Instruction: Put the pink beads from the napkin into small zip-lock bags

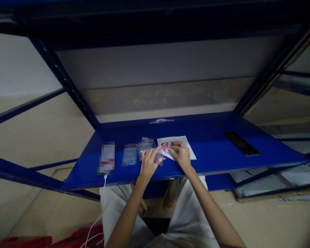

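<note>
Resting on a blue steel shelf (pixel 217 151), one sheet of white paper (pixel 187 146) is seen with a small cluster of pink pieces (pixel 165 147) on its left part; the pieces are too small to be counted or named. The left hand (pixel 149 163) is held at the near left corner of the paper, its fingers (pixel 147 153) spread, with one fingertip reaching toward the pink pieces. A small clear plastic bag (pixel 158 158) is bunched just beside that hand, but no pinch can be made out. The right hand (pixel 181 155) is laid on the paper, its fingers (pixel 174 147) drawn close together beside the pink pieces; whether anything is pinched between them cannot be told.

Two more clear plastic bags are counted to the left: one flat bag (pixel 129 155) and one crumpled bag (pixel 146 144), the latter close to the small bag. Further left, one pixel-blurred rectangular object (pixel 107 158) is placed, with one white cable (pixel 102 199) led down over the shelf edge. One black smartphone (pixel 241 143) is lying well apart on the right. A dark upper shelf (pixel 155 24) crosses the top of the view, and blue uprights (pixel 64 79) frame the shelf. Below its edge, white trousers (pixel 116 206) and red fabric (pixel 74 237) are seen.
</note>
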Tool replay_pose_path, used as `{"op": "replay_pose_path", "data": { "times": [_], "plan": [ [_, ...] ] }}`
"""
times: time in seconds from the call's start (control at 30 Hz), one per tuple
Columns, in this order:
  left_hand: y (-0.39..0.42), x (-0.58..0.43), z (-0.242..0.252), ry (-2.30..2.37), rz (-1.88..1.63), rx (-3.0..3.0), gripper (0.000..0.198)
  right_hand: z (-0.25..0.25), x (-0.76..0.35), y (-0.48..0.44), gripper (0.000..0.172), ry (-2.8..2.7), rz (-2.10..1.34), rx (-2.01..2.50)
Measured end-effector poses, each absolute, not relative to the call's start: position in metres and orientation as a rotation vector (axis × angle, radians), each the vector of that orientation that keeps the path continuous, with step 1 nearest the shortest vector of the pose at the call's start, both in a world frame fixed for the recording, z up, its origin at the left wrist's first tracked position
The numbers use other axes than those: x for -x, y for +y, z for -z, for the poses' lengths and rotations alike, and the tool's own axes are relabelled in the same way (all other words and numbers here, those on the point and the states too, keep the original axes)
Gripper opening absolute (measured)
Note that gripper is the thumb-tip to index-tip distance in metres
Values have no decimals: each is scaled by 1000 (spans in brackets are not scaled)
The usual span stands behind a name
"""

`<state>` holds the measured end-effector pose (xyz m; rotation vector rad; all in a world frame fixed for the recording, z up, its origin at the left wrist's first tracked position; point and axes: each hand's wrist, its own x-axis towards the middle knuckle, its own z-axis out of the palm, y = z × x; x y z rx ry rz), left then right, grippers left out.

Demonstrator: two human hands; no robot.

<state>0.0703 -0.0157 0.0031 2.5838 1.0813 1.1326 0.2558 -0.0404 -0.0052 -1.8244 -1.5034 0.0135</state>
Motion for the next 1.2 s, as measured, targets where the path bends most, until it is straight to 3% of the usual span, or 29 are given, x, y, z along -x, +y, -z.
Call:
{"op": "replay_pose_path", "data": {
  "times": [0.3,0.63,1.0,1.2],
  "plan": [
    [-16,-71,-6,1088,-1164,-2527,48,-6,-249,-36,17,-1396,-59,1829],
    [-15,-68,-1,1093,-1089,-2551,42,-48,-225,-62,9,-1675,-284,1374],
    [-19,-69,-1,994,-1023,-2604,44,-39,-211,-55,8,-1746,-143,1508],
    [-17,-69,3,1024,-1026,-2597,46,-31,-203,-52,15,-1720,-386,1410]
  ]
}}
